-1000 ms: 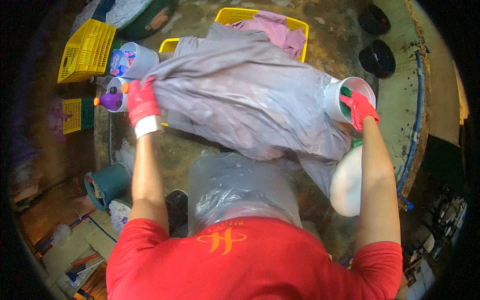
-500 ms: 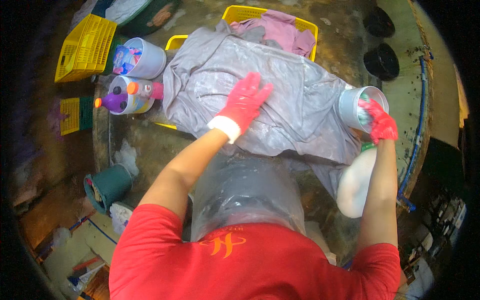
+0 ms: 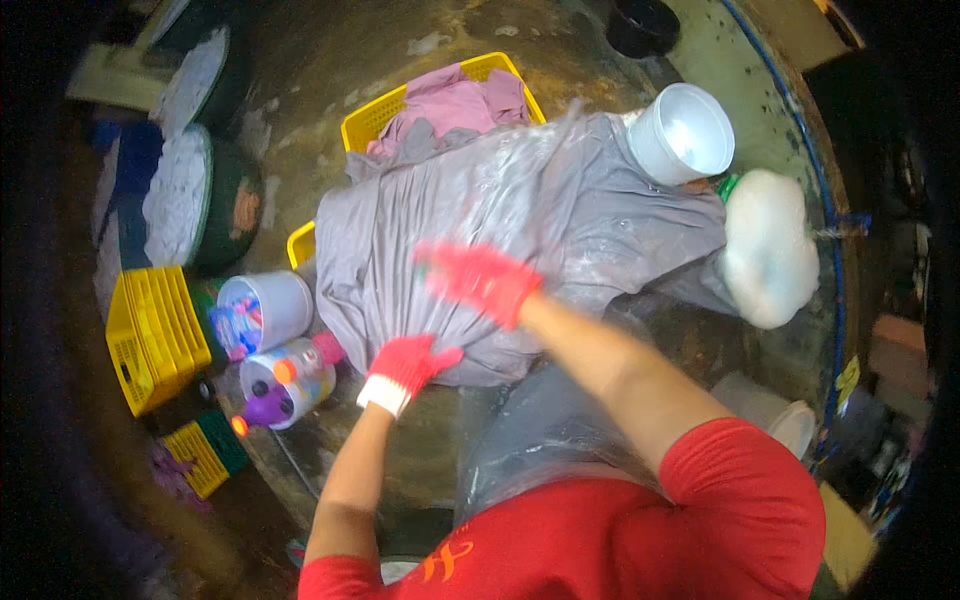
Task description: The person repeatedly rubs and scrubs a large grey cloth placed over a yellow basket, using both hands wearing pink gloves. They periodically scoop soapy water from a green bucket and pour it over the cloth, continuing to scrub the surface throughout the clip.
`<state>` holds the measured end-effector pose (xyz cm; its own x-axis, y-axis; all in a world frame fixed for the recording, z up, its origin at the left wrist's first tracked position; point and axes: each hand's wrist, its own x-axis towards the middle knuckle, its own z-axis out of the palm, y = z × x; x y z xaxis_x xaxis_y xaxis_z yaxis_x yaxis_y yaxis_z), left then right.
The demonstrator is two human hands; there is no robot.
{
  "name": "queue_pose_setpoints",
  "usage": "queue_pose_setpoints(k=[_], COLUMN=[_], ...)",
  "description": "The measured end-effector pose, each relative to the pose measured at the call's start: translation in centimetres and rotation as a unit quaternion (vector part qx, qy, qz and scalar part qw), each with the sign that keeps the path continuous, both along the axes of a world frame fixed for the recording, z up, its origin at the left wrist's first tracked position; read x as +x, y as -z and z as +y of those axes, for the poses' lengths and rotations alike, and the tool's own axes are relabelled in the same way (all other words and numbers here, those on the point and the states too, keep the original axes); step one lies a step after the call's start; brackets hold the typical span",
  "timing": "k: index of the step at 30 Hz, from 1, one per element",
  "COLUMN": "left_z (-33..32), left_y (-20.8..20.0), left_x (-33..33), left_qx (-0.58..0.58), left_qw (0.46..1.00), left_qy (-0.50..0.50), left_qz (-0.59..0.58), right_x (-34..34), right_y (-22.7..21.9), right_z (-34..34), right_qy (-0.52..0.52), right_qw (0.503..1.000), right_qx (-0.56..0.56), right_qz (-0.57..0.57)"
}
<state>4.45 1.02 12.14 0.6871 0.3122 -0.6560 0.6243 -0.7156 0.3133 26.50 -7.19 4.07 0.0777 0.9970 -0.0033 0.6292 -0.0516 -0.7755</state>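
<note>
A wet grey garment (image 3: 390, 230) lies spread over a raised surface in front of me, with pale streaks across its middle. My left hand (image 3: 408, 366), in a red glove with a white cuff, presses flat on its near left edge, thumb apart from the fingers. Over the garment's middle, my red-gloved right hand (image 3: 480, 280) is blurred by motion. Its fingers are curled, and a small greenish bit shows at their tips; the kind of thing is too smeared to tell. A white bucket (image 3: 682, 135) with pale liquid stands at the garment's far right corner.
A yellow crate (image 3: 375, 125) with pink clothes sits behind the garment. At left are two white buckets, one holding a packet (image 3: 238, 325), the other bottles (image 3: 265, 408), beside a yellow basket (image 3: 155, 340). A bulging white bag (image 3: 768, 250) lies at right. Green tubs (image 3: 225, 205) stand far left.
My right hand has come out of the white bucket and moved left onto the garment. My left hand has shifted to the garment's near left edge. The whole view has turned.
</note>
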Motion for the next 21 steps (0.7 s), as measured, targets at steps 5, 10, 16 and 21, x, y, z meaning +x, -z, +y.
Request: queue_pose_setpoints(k=[5,10,16,21], left_z=[2.6,2.0,2.1,1.4], left_y=[5.9,5.9,4.2,4.0], left_x=[-14.0,-12.5,-13.6,-13.8], left_qx=[0.013,0.053,0.036,0.072], left_qw=[0.995,0.995,0.996,0.987], left_qy=[-0.031,-0.056,-0.073,-0.100], left_qz=[0.099,0.058,0.040,0.106], right_x=[-16.1,12.8,6.5,-11.1], right_y=[3.5,6.7,5.0,2.4], right_z=[0.1,1.3,0.2,-4.4], right_qy=[-0.219,0.114,0.154,-0.102], right_qw=[0.975,0.965,0.985,0.990], right_qx=[-0.030,0.029,0.073,-0.093], right_qz=[-0.006,-0.234,-0.018,0.005])
